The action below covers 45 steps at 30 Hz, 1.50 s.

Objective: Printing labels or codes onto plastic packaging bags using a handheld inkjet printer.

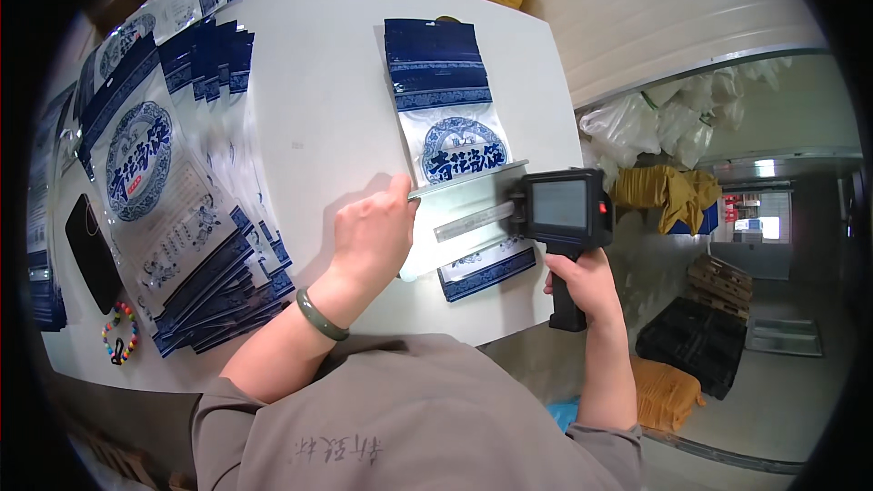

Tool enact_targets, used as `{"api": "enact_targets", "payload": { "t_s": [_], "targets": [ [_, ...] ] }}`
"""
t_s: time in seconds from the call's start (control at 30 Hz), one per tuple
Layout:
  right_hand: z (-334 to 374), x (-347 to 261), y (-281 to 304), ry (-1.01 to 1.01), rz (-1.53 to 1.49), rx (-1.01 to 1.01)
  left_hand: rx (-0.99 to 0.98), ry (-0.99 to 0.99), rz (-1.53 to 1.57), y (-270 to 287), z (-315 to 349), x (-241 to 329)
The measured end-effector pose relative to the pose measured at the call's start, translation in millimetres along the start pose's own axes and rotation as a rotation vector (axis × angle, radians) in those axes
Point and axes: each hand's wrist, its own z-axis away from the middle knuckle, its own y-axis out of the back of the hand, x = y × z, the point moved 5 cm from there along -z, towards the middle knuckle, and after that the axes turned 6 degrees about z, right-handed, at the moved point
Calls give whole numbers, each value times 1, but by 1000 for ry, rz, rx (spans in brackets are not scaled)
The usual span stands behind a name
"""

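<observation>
My right hand [589,284] is wrapped round the grip of a black handheld inkjet printer [566,211] with a small screen, at the table's right edge. The printer's head meets the right side of a shiny metal plate [455,250]. My left hand [371,229], a dark green bangle on its wrist, grips the plate's left edge. Beneath the plate lies a flat blue-and-white packaging bag [436,73]; its top and bottom ends show, while the plate covers its lower middle. Whether the plate touches the bag all along, I cannot tell.
A fanned stack of similar bags [168,182] covers the white table's [309,82] left side. Beside it lie a black phone [93,255] and a bead strap [118,335]. Yellow sacks [668,193], black crates [693,341] and wooden pallets [718,284] stand beyond the right edge.
</observation>
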Motion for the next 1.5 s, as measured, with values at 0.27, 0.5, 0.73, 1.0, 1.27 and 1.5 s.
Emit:
{"api": "enact_targets", "payload": {
  "t_s": [0.27, 0.5, 0.73, 1.0, 1.27, 1.5],
  "targets": [
    [4, 37, 11, 249, -586, 178, -22, 41, 173, 6, -2, -3],
    [3, 72, 4, 273, -895, 0, -256, 15, 191, 0, 17, 32],
    [-5, 107, 5, 222, -968, 108, -302, 116, 321, -7, 0, 29],
    [-3, 99, -3, 268, -970, 111, 153, 159, -226, 4, -82, -3],
    [-11, 110, -4, 298, -940, 58, 423, -33, 287, 11, -66, -2],
    [-8, 112, -1, 425, -1021, -42, 437, -104, 696, 152, 1, -32]
  ]
}}
